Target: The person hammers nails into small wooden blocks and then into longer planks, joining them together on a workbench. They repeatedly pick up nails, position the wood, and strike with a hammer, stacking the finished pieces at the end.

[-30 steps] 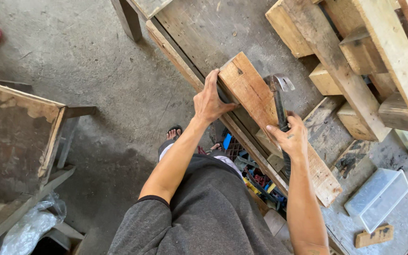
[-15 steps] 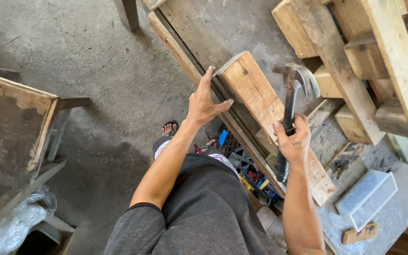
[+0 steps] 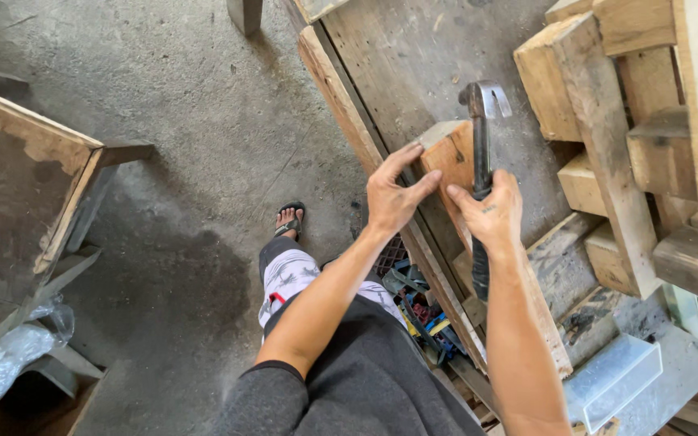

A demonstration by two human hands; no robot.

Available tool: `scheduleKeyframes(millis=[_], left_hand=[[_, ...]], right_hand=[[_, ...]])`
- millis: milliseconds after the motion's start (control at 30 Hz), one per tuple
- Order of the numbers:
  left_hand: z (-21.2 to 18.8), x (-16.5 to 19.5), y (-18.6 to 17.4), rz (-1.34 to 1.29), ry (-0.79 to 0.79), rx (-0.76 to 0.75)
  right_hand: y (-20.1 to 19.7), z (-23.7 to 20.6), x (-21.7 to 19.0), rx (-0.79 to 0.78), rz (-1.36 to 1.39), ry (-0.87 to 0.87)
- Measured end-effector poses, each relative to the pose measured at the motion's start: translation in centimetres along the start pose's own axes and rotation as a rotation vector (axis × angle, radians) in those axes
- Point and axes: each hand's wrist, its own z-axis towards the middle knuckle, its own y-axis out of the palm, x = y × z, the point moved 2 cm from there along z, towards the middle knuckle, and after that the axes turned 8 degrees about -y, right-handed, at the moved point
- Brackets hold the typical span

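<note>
A short wooden plank [image 3: 452, 159] lies tilted on the workbench [image 3: 414, 64]. My left hand [image 3: 396, 192] presses flat on the plank's near left edge, fingers spread over its end. My right hand [image 3: 490, 214] is wrapped around the black handle of a claw hammer [image 3: 482, 145]. The hammer's steel head stands raised above the far end of the plank. Both forearms reach forward over my grey shirt.
A stack of wooden pallets [image 3: 640, 137] fills the right side. A clear plastic box [image 3: 616, 379] sits at the lower right. Tools lie in a crate [image 3: 418, 311] under the bench. A wooden frame [image 3: 34, 186] stands at left. My sandalled foot [image 3: 288, 220] rests on the concrete floor.
My right hand lifted the hammer from lying flat on the plank to upright with its head raised. My left hand shifted down the plank toward the right hand.
</note>
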Motion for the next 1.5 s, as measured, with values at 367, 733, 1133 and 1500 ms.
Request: scheduleKeyframes(millis=[367,733,1133,1500], left_hand=[[-0.9,-0.1,1.1,-0.087,0.012,0.037],[0.8,1.3,-3.6,0.016,0.061,-0.203],[5.8,0.8,-4.1,0.287,0.425,-0.513],[4.3,2.5,-3.9,0.560,0.552,-0.486]], right_hand=[[-1.8,-0.1,-2.2,0.030,0.119,0.001],[-2.4,0.0,-3.3,0.010,0.217,0.114],[-2.7,-0.7,-2.2,0.006,0.129,0.037],[-2.1,-0.3,-2.0,0.004,0.218,0.057]])
